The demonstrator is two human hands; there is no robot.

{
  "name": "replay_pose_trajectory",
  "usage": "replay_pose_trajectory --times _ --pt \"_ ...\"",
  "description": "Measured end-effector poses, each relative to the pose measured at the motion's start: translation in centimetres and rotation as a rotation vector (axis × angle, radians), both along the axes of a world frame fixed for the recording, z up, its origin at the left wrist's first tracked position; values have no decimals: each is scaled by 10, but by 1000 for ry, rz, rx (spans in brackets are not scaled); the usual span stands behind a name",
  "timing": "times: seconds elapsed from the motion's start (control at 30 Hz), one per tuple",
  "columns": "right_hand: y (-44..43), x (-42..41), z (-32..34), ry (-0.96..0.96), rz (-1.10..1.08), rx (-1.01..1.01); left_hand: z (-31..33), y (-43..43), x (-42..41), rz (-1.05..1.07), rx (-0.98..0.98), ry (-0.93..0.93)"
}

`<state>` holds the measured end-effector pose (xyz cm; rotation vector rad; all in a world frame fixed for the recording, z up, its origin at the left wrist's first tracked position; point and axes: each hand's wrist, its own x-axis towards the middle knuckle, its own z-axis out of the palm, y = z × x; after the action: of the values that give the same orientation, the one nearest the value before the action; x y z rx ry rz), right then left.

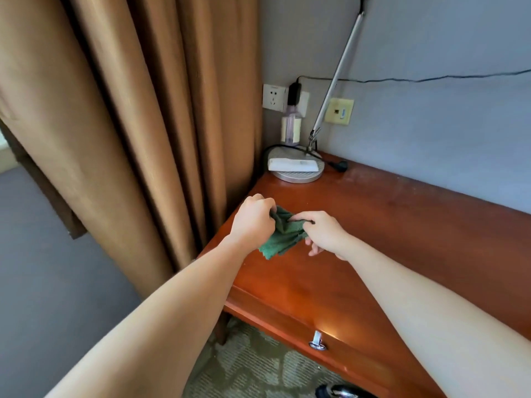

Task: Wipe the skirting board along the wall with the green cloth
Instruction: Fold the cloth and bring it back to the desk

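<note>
One cam only, on the person's head. It looks fwd and down, close to the desk (402,225), w/ the cloth (283,237) in the middle. Curtain (129,124) at 10 o'clock, wall (431,133) at 2 o'clock.

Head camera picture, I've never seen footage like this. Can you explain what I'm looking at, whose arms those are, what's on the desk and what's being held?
There is no machine here. The picture comes from a wide-angle camera worn on a person's head, looking forward and down, so the two bare arms reaching in from the bottom are the wearer's own. The left hand and the right hand both pinch a bunched green cloth over the left end of a reddish wooden desk. At the desk's far corner stands a round lamp base with a flat white device lying on it, and a clear bottle behind it by the wall. A brown curtain hangs to the left. The skirting board to be wiped is not in view.
</note>
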<state>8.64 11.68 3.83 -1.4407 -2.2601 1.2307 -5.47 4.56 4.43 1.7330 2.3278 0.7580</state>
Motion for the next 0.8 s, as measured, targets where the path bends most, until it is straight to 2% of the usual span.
replay_pose_trajectory --times 0.23,0.33,0.4,0.5,0.6,0.8 --pt "13 -12 -53 -72 -32 -124 -53 17 -9 -37 -116 63" --pt "13 -19 -71 -97 -50 -140 -73 20 -16 -144 -124 317" --pt "13 -22 -79 -161 -16 -121 -85 22 -25 -265 -240 474" --pt "12 -18 -86 -369 108 -19 -100 20 -35 -361 -450 606" --pt "13 -15 -87 -428 167 29 -101 18 -39 -399 -503 624" --pt "18 -10 -77 -297 111 -65 -77 23 -44 -383 -408 550"
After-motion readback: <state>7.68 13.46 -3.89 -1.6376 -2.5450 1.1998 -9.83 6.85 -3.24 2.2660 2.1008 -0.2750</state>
